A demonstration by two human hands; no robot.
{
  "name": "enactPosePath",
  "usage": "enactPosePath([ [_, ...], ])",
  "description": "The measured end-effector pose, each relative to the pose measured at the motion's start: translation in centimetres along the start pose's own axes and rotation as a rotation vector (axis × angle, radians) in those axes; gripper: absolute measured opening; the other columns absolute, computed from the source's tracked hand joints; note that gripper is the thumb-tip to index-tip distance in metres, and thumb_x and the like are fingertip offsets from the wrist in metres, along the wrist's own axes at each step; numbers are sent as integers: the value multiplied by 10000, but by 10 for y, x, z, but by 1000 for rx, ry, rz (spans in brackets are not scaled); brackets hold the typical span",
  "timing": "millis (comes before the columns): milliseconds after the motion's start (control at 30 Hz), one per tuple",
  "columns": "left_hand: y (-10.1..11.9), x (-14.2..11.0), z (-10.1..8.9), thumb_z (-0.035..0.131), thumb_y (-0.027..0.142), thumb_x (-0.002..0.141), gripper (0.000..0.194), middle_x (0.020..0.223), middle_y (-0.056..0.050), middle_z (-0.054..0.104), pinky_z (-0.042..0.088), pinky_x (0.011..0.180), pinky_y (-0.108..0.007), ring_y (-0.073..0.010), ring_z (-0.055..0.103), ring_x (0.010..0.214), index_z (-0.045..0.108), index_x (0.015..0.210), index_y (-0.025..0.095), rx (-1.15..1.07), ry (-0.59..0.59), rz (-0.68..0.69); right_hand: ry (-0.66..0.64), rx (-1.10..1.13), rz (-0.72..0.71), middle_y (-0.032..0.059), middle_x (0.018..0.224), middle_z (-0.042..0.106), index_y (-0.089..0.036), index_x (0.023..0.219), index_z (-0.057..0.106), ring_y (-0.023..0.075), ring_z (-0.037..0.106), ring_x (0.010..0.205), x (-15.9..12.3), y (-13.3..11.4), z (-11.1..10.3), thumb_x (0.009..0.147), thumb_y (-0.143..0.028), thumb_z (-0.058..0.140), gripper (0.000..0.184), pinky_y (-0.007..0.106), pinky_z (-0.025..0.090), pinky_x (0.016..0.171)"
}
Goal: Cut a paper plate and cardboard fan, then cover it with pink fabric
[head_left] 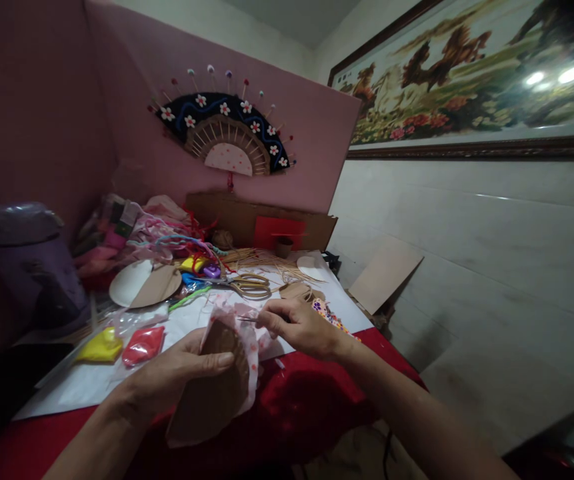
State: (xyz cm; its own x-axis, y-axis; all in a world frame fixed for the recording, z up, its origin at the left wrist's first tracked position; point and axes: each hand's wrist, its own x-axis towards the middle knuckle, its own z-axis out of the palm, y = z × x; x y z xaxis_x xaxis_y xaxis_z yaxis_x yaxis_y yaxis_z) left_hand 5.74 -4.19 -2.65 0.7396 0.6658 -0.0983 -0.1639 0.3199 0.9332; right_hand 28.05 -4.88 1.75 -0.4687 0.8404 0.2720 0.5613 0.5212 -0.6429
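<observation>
My left hand grips a brown cardboard half-disc, thumb flat on its face and fingers behind. Thin pink dotted cloth wraps its curved edge and rises loosely at the top. In my right hand, closed in a pinch, is a thin metal tool whose slim end points left at the cloth. Its handle is hidden by my fingers, so the exact kind does not show. Behind lie large gold-handled scissors on the white sheet.
Yellow and red clay packets lie at left, near a half-white round disc. A lilac container stands far left. Thin sticks and a small brown cup sit behind. A decorated fan hangs on the pink panel.
</observation>
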Motion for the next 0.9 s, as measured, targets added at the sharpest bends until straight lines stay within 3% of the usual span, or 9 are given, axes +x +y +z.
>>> enactPosePath([
  [200,-1,2,-1,674,195,759,283,912,-70,734,481,727,-266,-191,656,806,695,1041,192,-30,-37,16,-171,383,68,-7,619,520,-155,665,516,96,490,555,9,1,5,827,-650,425,528,235,375,553],
  [367,-3,2,-3,662,209,770,262,923,-88,730,479,739,-281,-193,651,794,694,1027,171,-13,-75,16,-147,557,125,-23,611,487,-163,667,497,86,471,552,15,2,11,737,-709,494,551,213,364,519],
  [600,-6,1,-6,664,184,763,299,944,-82,723,473,763,-295,-203,650,829,676,1062,181,-31,-15,9,-161,396,33,-25,623,467,-152,695,527,89,470,563,14,9,6,820,-621,475,488,221,379,545],
  [900,-5,2,-4,657,180,769,319,940,-81,725,467,777,-305,-209,654,844,667,1087,194,-38,-32,5,-173,267,-4,-26,629,471,-150,719,554,85,453,578,13,14,0,866,-546,473,429,212,346,539],
])
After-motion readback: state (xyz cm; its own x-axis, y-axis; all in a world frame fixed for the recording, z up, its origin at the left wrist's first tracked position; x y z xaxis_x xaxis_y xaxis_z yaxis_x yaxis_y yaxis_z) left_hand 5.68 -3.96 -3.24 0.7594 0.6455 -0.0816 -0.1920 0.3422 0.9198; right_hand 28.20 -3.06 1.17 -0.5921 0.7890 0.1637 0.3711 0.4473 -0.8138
